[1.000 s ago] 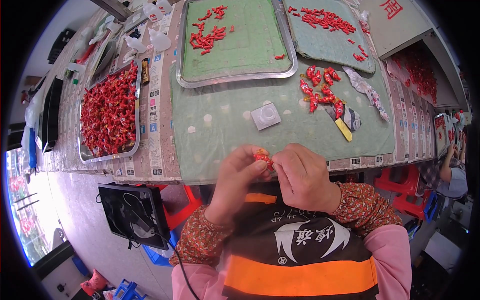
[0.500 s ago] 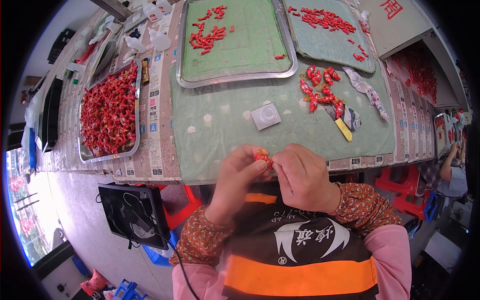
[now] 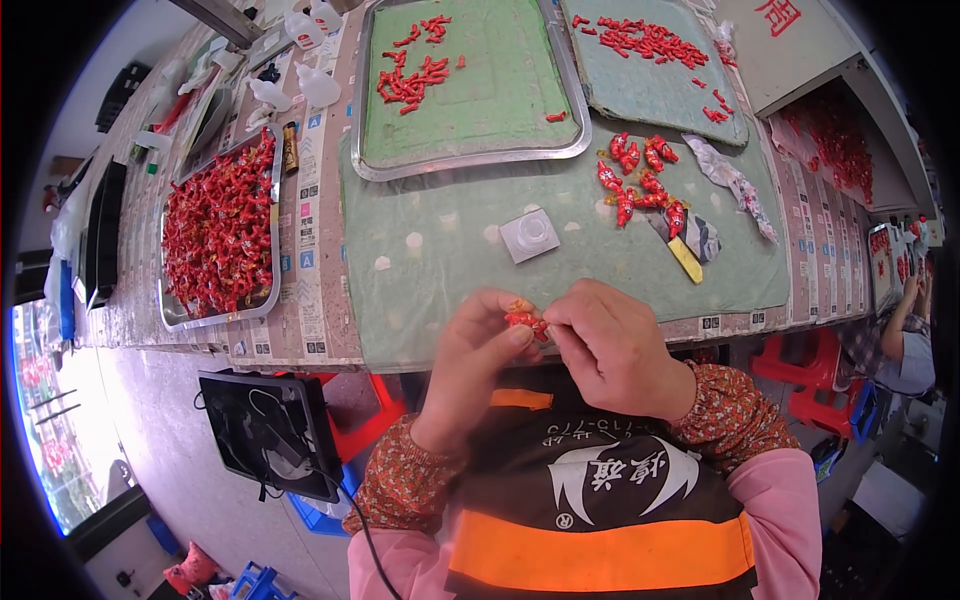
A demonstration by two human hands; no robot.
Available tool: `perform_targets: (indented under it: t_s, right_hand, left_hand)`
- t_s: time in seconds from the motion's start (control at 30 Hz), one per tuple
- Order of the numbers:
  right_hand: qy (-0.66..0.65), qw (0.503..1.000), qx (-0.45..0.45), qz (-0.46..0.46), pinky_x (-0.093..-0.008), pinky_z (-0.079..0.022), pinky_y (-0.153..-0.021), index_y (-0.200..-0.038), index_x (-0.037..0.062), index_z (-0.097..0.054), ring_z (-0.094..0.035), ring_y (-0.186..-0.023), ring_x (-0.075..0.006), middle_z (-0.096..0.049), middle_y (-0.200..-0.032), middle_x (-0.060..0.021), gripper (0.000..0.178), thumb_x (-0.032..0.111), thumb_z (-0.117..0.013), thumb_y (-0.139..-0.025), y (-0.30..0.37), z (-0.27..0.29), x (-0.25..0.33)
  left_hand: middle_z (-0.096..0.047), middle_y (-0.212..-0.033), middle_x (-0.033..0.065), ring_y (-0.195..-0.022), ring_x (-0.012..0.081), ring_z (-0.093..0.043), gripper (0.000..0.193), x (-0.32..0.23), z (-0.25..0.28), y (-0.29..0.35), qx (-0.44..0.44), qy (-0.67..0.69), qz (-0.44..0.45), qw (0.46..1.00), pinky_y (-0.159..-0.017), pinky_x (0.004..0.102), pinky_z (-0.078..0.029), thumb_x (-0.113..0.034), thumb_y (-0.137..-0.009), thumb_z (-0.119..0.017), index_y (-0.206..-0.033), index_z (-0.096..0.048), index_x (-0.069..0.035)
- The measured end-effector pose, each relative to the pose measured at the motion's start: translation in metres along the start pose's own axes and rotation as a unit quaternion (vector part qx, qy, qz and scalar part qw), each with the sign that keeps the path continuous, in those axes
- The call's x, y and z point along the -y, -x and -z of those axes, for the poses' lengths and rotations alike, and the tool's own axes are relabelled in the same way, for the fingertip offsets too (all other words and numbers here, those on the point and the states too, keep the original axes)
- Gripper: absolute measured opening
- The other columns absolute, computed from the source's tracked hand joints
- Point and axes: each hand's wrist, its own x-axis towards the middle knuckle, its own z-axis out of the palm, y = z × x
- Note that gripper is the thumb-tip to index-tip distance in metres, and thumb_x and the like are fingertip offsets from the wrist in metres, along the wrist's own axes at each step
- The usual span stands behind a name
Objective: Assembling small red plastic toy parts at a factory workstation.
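Observation:
Just beyond the table's near edge, my left hand (image 3: 474, 350) pinches a small red figurine (image 3: 524, 319) with yellowish bits between thumb and fingers. My right hand (image 3: 618, 350) is closed at the figurine's right end, fingertips pressed together; what lies between them is too small and hidden to make out. On the green cloth (image 3: 430, 290) ahead stands a small pale square block with a round raised middle (image 3: 531, 236). Several similar red figurines (image 3: 627, 207) lie to the right of it, by a knife-like tool with a yellow end (image 3: 686, 260).
A metal tray heaped with red figurines (image 3: 220, 230) stands at the left. Two green-lined trays (image 3: 500, 100) (image 3: 620, 95) farther back hold small red parts. A crumpled cloth strip (image 3: 735, 185) lies right. White bottles (image 3: 318, 85) stand back left. Another person (image 3: 905, 345) sits far right.
My right hand has turned slightly and its knuckles have risen a little, with fingertips still at the figurine. My left hand holds the figurine in nearly the same place.

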Motion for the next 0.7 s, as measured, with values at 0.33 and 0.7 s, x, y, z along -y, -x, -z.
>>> perform_targets:
  t_s: [0.33, 0.7]
  right_hand:
    - [-0.238, 0.943, 0.096, -0.211, -0.0222, -0.048, -0.064, -0.113, 0.0014, -0.054, -0.057, -0.074, -0.0074, -0.058, -0.091, -0.0041, 0.028, -0.001, -0.063, -0.086, 0.001, 0.026, 0.0]
    - [-0.422, 0.855, 0.102, -0.285, -0.0207, -0.047, -0.072, -0.111, 0.0014, -0.055, -0.055, -0.086, -0.0048, -0.057, -0.097, -0.0006, 0.02, 0.004, -0.06, -0.092, 0.004, 0.025, -0.007]
  left_hand:
    - [-0.062, -0.108, 0.0086, -0.102, 0.0165, -0.059, 0.029, 0.004, -0.013, 0.002, 0.001, -0.053, -0.14, 0.989, -0.089, 0.0301, -0.051, 0.009, -0.084, -0.065, -0.109, -0.055, -0.004]
    - [-0.067, -0.101, 0.0076, -0.094, 0.0284, -0.063, 0.031, 0.005, -0.001, -0.006, -0.014, -0.535, -0.552, 0.64, -0.079, 0.0375, -0.052, 0.001, -0.067, -0.077, -0.094, -0.068, -0.012]
